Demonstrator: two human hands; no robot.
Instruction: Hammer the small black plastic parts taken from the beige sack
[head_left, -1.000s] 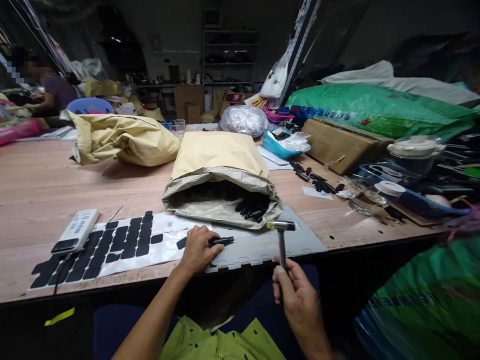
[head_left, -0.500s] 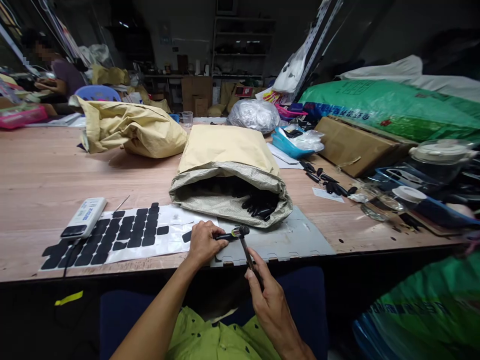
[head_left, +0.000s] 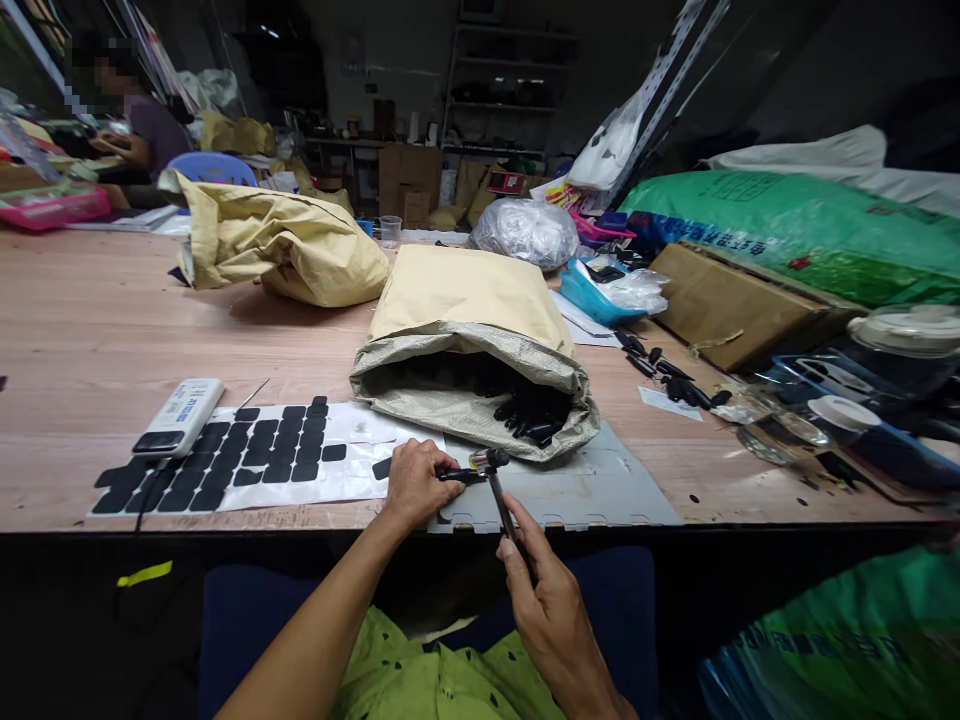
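Between the fingers of my left hand [head_left: 414,484] is a small, elongated black piece [head_left: 463,476], held low over the grey board [head_left: 600,485] at the table's front edge; its exact kind is unclear. My right hand [head_left: 546,585] is closed round the handle of a small hammer [head_left: 501,500]. The hammer's head is beside the outer end of the black piece; whether they touch I cannot tell. Just behind both hands lies a paper sack [head_left: 469,295], its mouth open towards me, with many black pieces [head_left: 529,410] inside.
To the left lie a sheet of black stickers [head_left: 277,450] and a white device [head_left: 178,418] with a cord. A second sack [head_left: 292,245] lies behind them. Loose black pieces [head_left: 675,380], a cardboard box [head_left: 739,300] and clear containers [head_left: 784,430] are at right. A person [head_left: 142,125] sits far left.
The camera view has shifted slightly, so the table's contents appear a little further right. Both hands keep their holds on the black piece and the hammer, almost unmoved relative to each other.
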